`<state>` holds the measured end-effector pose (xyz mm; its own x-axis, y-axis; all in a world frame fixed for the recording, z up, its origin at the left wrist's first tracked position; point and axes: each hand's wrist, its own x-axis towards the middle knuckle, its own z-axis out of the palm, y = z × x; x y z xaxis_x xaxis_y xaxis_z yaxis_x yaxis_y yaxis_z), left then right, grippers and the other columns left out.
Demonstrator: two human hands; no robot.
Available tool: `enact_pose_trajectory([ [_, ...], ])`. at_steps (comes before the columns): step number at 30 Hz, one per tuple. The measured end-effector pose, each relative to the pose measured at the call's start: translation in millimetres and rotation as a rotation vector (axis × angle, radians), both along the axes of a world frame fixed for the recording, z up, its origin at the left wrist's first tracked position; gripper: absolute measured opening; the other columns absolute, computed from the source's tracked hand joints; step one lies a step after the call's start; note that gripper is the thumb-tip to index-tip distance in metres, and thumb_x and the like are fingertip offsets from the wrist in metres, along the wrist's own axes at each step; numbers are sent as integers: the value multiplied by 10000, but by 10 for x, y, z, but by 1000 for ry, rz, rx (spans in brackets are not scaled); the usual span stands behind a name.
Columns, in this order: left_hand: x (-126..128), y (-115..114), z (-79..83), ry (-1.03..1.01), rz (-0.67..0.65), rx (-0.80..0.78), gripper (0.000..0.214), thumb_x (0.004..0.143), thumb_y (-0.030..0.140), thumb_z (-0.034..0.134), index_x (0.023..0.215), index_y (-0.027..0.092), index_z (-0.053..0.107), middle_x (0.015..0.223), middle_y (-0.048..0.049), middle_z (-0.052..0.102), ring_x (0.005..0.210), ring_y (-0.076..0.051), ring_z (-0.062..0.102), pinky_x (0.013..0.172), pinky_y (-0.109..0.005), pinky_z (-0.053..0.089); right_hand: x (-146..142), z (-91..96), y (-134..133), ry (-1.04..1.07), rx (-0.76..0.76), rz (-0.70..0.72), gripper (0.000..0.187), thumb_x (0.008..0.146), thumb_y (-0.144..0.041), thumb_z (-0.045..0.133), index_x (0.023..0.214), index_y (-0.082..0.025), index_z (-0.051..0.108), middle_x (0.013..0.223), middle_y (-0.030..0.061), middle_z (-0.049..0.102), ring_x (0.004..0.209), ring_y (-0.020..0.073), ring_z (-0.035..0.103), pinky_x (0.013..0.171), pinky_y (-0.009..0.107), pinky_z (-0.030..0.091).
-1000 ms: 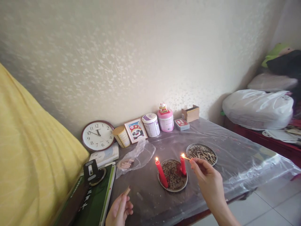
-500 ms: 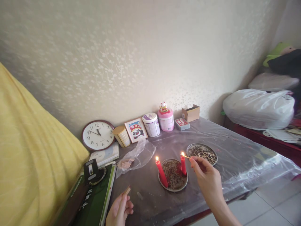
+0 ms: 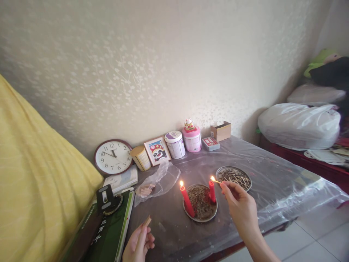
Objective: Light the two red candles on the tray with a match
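My right hand (image 3: 240,207) pinches a lit match (image 3: 215,180), its flame at the top of the right red candle (image 3: 212,191). That candle and a burning left red candle (image 3: 187,200) stand in a round dish (image 3: 200,217) of dark burnt bits. My left hand (image 3: 139,242) is curled at the table's front edge around a small matchbox (image 3: 147,221). Behind my right hand lies a second dish (image 3: 233,177) filled with several matchsticks.
The table (image 3: 272,182) is covered in clear plastic. Along the wall stand a clock (image 3: 112,156), tins (image 3: 175,144), a framed picture (image 3: 157,150) and a small cardboard box (image 3: 221,131). A green book (image 3: 109,233) and a plastic bag (image 3: 158,180) lie left. White bags (image 3: 298,125) are piled right.
The match flame now shows just off the top of the right candle. Both hands have barely moved.
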<state>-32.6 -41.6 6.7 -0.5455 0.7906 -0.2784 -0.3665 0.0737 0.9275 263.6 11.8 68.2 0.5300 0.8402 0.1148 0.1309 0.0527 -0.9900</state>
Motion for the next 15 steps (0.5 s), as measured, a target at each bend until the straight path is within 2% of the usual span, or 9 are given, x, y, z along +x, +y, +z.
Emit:
enact_pose_trajectory([
  [10,-18,0,-13,-3,-36,15,596,378,535,867,752,116,666,596,-43,664,506,-177,598,432,-280,480,23,9,-11,1,6,-6,372,717,-505,632,869,-172,698,824,72,721,738,210,653,634,260,483],
  [15,-14,-4,-7,1,-28,11,603,363,535,868,749,116,669,596,-35,661,501,-174,596,429,-281,482,134,25,20,-28,-35,-55,369,712,-505,621,873,-183,700,808,63,721,721,212,642,621,271,458],
])
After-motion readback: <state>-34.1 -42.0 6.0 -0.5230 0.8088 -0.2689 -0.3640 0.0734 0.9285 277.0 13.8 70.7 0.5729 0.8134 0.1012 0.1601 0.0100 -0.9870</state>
